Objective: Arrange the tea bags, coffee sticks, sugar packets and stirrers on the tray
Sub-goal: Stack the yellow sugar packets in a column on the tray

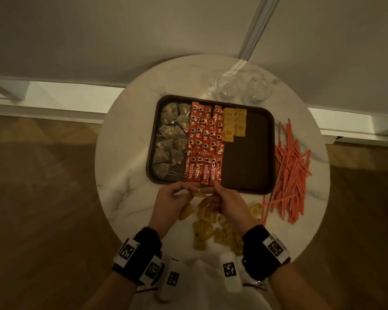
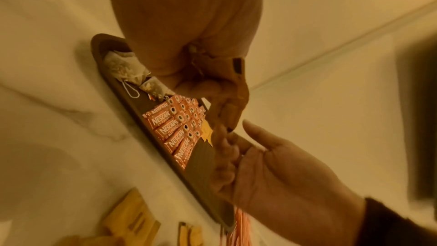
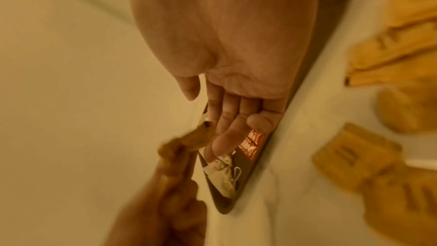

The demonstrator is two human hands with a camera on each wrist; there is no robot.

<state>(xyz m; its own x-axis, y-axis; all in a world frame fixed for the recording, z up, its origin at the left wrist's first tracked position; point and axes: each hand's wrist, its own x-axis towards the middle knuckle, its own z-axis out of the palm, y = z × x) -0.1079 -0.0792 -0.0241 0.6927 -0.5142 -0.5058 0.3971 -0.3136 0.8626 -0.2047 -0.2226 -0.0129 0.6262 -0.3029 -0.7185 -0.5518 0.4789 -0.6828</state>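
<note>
White marble with grey veins tops the round table (image 1: 126, 153) I am looking down on, with wood floor around it. Nearest me, low in the head view, loose yellow sugar packets (image 1: 205, 231) lie scattered on the marble, crinkled paper squares. Just above them my two hands meet at the tray's near edge. My left hand (image 1: 169, 201) pinches one sugar packet (image 2: 238, 79) between thumb and curled fingers; the left wrist view shows the packet folded under the thumb, which the head view hides. My right hand (image 1: 230, 201) is loose and flat, fingers nearly straight, palm showing in the left wrist view, holding nothing I can see; its own wrist view is smeared with motion blur.

Beyond the hands sits the dark brown rectangular tray (image 1: 251, 166) with rounded corners and a low rim. At its left lie mesh pyramid tea bags (image 1: 170, 139) with strings, in the middle glossy red coffee sticks (image 1: 205, 144) in overlapping rows, then a few sugar packets (image 1: 234, 124) laid flat toward the upper middle. The tray's right part is bare. At right, off the tray, thin red-striped stirrers (image 1: 289, 175) lie in a heap on the marble. Farthest, two clear glasses (image 1: 242, 88) stand behind the tray.
</note>
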